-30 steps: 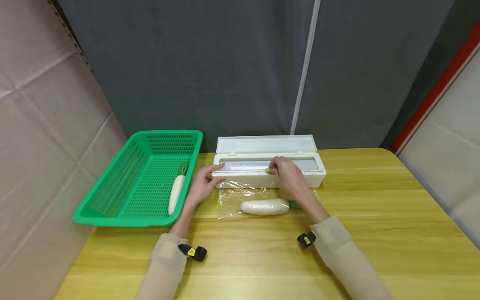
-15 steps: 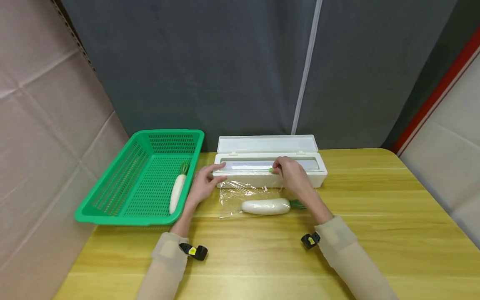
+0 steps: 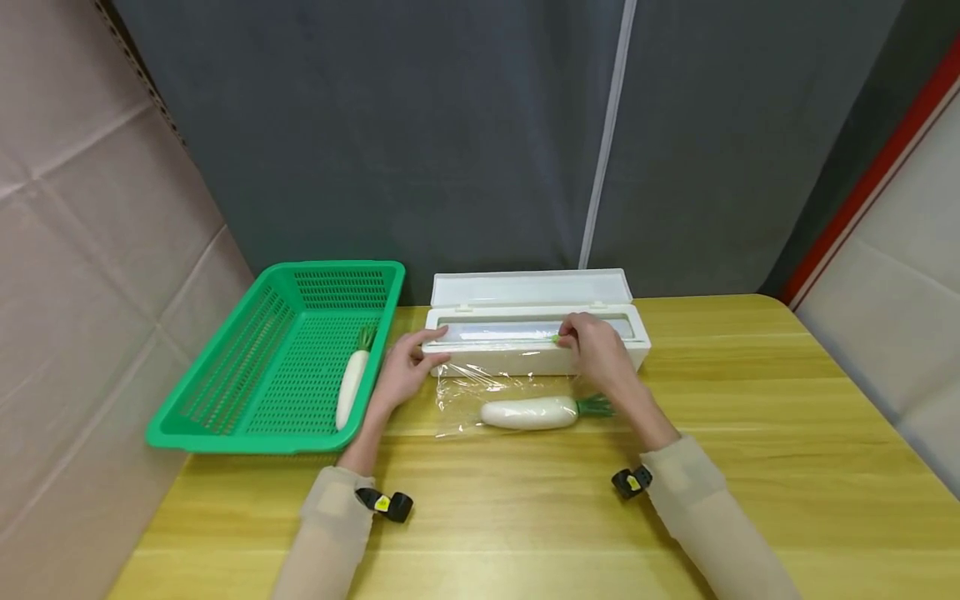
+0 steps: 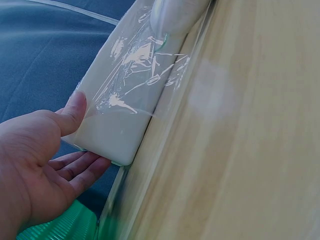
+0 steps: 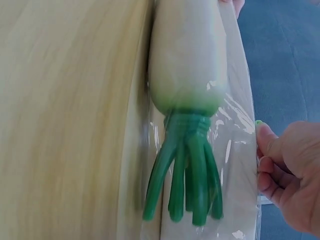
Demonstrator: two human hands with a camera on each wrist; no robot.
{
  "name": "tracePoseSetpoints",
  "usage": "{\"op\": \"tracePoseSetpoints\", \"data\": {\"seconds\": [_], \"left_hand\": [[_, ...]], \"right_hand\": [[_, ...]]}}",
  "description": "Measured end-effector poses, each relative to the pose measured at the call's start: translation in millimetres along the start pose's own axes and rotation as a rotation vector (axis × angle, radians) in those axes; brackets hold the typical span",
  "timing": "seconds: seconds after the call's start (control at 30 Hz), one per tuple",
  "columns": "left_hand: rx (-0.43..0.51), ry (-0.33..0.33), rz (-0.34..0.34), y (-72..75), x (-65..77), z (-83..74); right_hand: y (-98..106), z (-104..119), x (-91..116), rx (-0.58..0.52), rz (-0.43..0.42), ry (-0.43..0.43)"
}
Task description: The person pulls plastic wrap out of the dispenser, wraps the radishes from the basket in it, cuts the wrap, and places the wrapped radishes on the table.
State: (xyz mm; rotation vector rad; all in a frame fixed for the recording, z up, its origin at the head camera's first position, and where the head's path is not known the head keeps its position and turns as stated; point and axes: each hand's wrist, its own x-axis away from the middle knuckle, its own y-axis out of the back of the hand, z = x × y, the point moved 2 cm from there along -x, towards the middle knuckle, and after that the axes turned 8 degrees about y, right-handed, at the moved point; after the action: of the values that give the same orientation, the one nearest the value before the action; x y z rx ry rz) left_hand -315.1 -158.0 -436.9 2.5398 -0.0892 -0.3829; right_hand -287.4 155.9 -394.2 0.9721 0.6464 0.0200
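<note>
A white cling film box (image 3: 637,354) with its lid raised lies along the back of the table. My left hand (image 3: 405,367) holds its left end, thumb and fingers on either side of the corner. With bent thumb and fingers, my right hand (image 3: 596,350) pinches the small green slide cutter (image 3: 556,338) on the box's front edge, right of the middle. Clear cling film (image 3: 461,408) hangs from the box onto the table and lies over a white radish (image 3: 528,412). The radish's green stems (image 5: 192,170) point right, below my right wrist.
A green plastic basket (image 3: 225,443) stands at the left, close beside my left forearm. Another white radish (image 3: 351,387) lies inside it along the right wall. A dark grey curtain (image 3: 420,142) rises behind the table (image 3: 510,517).
My right hand has slid the green cutter a short way to the right along the box's edge. The left hand stays at the box's left end, and the radish keeps its place.
</note>
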Motion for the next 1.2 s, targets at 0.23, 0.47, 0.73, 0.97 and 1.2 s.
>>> {"op": "tracePoseSetpoints", "data": {"seconds": [0.23,0.47,0.73,0.97,1.2], "left_hand": [[0.009,0.012,0.005,0.0,0.0,0.0],[0.011,0.008,0.006,0.3,-1.1,1.4],[0.023,-0.014,0.006,-0.4,-0.5,1.3],[0.033,-0.03,-0.002,-0.7,-0.3,2.1],[0.033,-0.015,0.007,-0.3,0.4,1.1]], "right_hand": [[7,-7,5,0.012,-0.017,-0.041],[11,-13,10,0.042,-0.032,-0.036],[16,-19,14,0.06,-0.048,-0.054],[18,-24,18,0.037,-0.061,-0.027],[19,-29,20,0.024,-0.046,-0.032]]}}
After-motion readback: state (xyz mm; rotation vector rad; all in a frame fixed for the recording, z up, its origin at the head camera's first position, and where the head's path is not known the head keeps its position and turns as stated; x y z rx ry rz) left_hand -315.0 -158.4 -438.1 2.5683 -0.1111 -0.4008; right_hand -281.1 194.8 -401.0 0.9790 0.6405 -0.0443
